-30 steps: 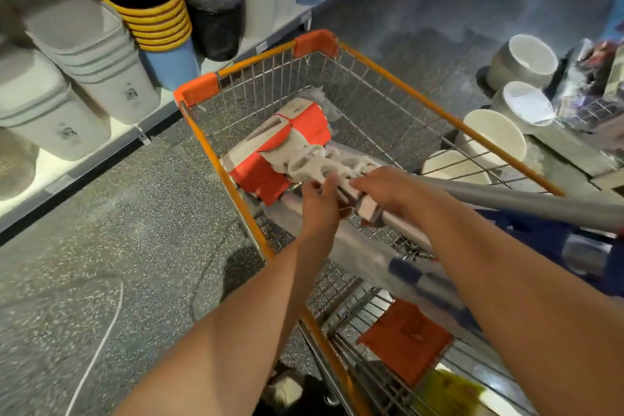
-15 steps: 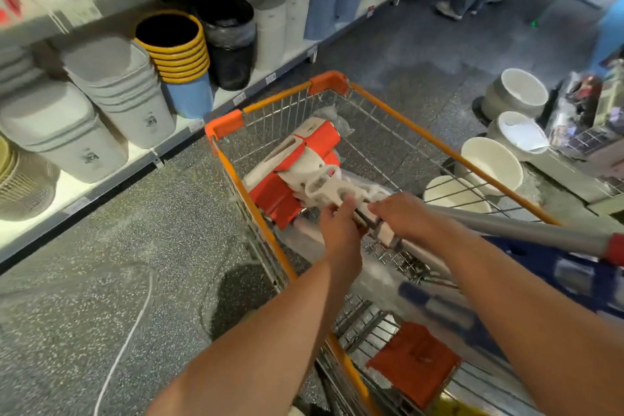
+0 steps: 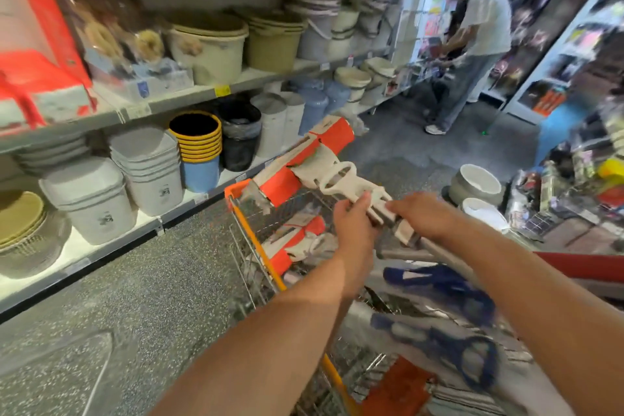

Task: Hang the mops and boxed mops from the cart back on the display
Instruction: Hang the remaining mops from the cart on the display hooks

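Note:
A mop with an orange-and-white head [image 3: 304,159] and a cream plastic neck is raised above the orange wire cart [image 3: 251,240]. My left hand [image 3: 354,223] grips the neck from the left, and my right hand [image 3: 423,216] grips it just behind, where the grey pole begins. A second orange-and-white mop [image 3: 297,243] lies inside the cart. Mops with blue fittings [image 3: 449,294] lie across the cart closer to me, blurred.
Shelves on the left hold stacked bins: grey ones [image 3: 148,169], a yellow-rimmed stack [image 3: 199,142], and a black bin [image 3: 239,138]. White basins [image 3: 479,182] sit on the floor at right. A person [image 3: 472,54] stands down the aisle. Speckled floor lies left of the cart.
Both hands have lifted the orange mop head up out of the cart. The camera has tilted up, so upper shelves and the aisle beyond have come into view.

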The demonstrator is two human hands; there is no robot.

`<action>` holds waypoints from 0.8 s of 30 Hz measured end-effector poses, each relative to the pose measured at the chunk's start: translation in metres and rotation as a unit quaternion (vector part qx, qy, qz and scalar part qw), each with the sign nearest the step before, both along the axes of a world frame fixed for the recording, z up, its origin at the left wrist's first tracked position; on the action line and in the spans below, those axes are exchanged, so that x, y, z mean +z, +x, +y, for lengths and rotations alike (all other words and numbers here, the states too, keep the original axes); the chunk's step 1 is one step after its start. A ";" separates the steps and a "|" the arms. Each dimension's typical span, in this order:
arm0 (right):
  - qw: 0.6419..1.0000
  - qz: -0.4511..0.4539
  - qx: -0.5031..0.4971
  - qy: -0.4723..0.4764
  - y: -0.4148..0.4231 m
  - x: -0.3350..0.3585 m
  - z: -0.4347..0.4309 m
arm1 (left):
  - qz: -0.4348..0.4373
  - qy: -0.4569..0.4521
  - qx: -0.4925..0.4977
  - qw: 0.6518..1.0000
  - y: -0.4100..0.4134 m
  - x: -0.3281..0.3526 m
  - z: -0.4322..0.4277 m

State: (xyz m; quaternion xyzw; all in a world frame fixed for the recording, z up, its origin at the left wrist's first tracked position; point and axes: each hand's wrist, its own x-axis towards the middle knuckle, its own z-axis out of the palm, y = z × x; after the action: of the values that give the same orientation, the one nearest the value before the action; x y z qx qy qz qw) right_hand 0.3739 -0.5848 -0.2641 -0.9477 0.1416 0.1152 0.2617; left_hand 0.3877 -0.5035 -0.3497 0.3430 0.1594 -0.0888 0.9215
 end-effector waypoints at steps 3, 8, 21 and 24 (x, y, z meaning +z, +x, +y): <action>0.999 -0.047 -0.002 0.021 -0.015 0.034 0.006 | -0.025 0.005 0.004 1.000 -0.006 0.032 0.004; 0.988 -0.137 -0.010 0.071 -0.035 0.079 0.035 | -0.093 0.036 0.016 0.995 -0.008 0.087 0.038; 0.913 -0.327 0.101 0.223 -0.072 0.168 0.240 | -0.233 0.137 0.141 0.952 -0.052 0.229 0.260; 0.883 -0.362 0.128 0.268 -0.088 0.170 0.307 | -0.256 0.173 0.177 0.935 -0.075 0.248 0.326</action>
State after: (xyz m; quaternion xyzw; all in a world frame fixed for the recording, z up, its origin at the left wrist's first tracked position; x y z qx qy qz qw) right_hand 0.2863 -0.2777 -0.0941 -0.8271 -0.1224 -0.1702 0.5215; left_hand 0.3124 -0.1780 -0.1020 0.4747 -0.0109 0.1951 0.8582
